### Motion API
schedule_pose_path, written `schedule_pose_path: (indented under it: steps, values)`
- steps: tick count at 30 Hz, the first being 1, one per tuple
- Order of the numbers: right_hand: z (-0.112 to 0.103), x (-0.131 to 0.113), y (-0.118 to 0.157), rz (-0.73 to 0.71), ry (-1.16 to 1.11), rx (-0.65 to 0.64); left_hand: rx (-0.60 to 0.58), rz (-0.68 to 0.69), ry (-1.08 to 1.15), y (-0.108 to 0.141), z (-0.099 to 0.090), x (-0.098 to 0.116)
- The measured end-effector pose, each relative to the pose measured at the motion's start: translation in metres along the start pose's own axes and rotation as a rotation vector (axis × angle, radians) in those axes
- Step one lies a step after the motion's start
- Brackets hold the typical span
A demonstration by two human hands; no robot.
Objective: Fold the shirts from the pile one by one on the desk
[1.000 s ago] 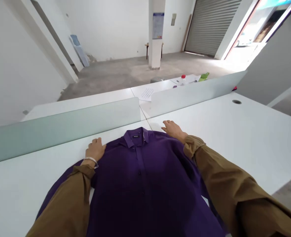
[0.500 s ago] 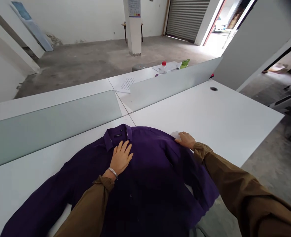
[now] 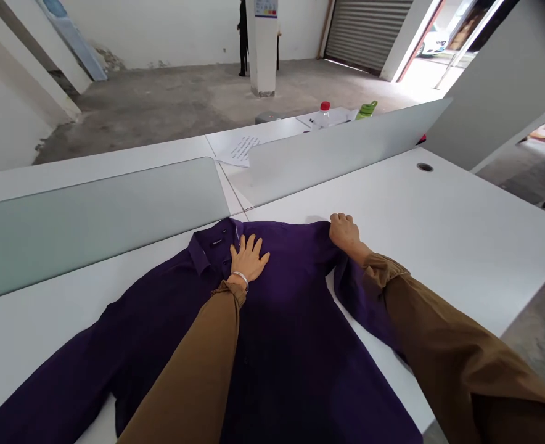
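A dark purple long-sleeved shirt (image 3: 282, 308) lies spread on the white table (image 3: 374, 203), its collar toward the far side. My left hand (image 3: 249, 259) rests flat on the upper chest just right of the collar, fingers spread. At the right shoulder, my right hand (image 3: 345, 234) has its fingers closed on the cloth near the top of the sleeve. Part of that sleeve hangs down under my right forearm. The left sleeve (image 3: 50, 388) stretches toward the lower left. My forearm covers part of the shirt front.
Low frosted dividers (image 3: 115, 209) run along the table's middle. Behind them are a printed sheet (image 3: 242, 151), a red-capped bottle (image 3: 323, 116) and a green-lidded bottle (image 3: 367, 111). A person (image 3: 243, 37) stands partly behind the pillar (image 3: 266, 55). A round cable hole (image 3: 425, 167) is at right.
My left hand has slid right from the collar onto the chest. My right hand has closed on the shoulder cloth and drawn it up, straightening the shirt's right side. A person has appeared by the pillar.
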State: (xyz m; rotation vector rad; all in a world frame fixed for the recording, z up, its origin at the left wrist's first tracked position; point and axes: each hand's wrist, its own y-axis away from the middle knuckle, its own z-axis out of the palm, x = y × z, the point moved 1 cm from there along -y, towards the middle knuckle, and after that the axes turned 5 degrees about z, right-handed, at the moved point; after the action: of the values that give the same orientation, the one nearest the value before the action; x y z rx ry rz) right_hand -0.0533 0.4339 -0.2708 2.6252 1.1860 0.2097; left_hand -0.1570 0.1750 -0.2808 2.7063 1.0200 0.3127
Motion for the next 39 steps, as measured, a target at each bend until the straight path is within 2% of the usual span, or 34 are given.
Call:
schedule_pose_path:
  steps: [3, 5, 7, 8, 10, 13, 16, 18, 20, 22, 24, 26, 29, 31, 33, 35, 37, 39]
  values:
    - [-0.008, -0.029, 0.016, -0.189, -0.051, 0.039, -0.001, 0.071, 0.01, 0.012, -0.012, 0.005]
    - [-0.008, -0.051, 0.035, -0.378, -0.097, 0.05, 0.033, 0.154, -0.009, 0.037, -0.024, 0.005]
    - [0.0, -0.072, 0.057, -0.551, -0.134, 0.049, 0.077, 0.135, -0.05, 0.074, -0.035, -0.008]
    - [0.006, -0.081, 0.067, -0.615, -0.146, 0.04, 0.091, 0.063, -0.076, 0.094, -0.04, -0.02]
    - [0.021, -0.095, 0.083, -0.682, -0.155, 0.014, 0.107, -0.176, -0.136, 0.136, -0.045, -0.056]
    - [0.041, -0.102, 0.092, -0.682, -0.148, -0.012, 0.026, -0.466, -0.161, 0.183, -0.041, -0.115]
    - [0.045, -0.102, 0.087, -0.679, -0.133, -0.036, -0.066, -0.582, -0.093, 0.199, -0.034, -0.149]
    - [0.035, -0.103, 0.086, -0.671, -0.12, -0.078, -0.108, -0.602, -0.034, 0.195, -0.035, -0.157]
    - [0.017, -0.106, 0.097, -0.669, -0.12, -0.102, -0.138, -0.6, 0.041, 0.193, -0.043, -0.157]
    - [-0.001, -0.108, 0.126, -0.728, -0.143, -0.104, -0.102, -0.596, 0.083, 0.202, -0.056, -0.156]
    - [-0.015, -0.106, 0.171, -0.85, -0.178, -0.124, 0.012, -0.629, 0.054, 0.231, -0.07, -0.156]
    - [-0.021, -0.1, 0.225, -0.963, -0.213, -0.184, 0.145, -0.72, -0.013, 0.279, -0.08, -0.159]
    - [-0.019, -0.087, 0.301, -1.027, -0.251, -0.267, 0.267, -0.961, -0.065, 0.366, -0.088, -0.164]
    - [-0.017, -0.083, 0.338, -1.042, -0.277, -0.295, 0.271, -1.148, -0.048, 0.419, -0.087, -0.165]
    - [-0.017, -0.087, 0.365, -1.059, -0.306, -0.312, 0.226, -1.281, 0.007, 0.458, -0.084, -0.166]
    - [-0.02, -0.101, 0.384, -1.082, -0.333, -0.333, 0.178, -1.305, 0.058, 0.479, -0.08, -0.167]
    - [-0.023, -0.12, 0.4, -1.126, -0.36, -0.372, 0.163, -1.226, 0.078, 0.485, -0.075, -0.169]
    - [-0.023, -0.14, 0.416, -1.19, -0.377, -0.43, 0.197, -1.114, 0.077, 0.482, -0.071, -0.171]
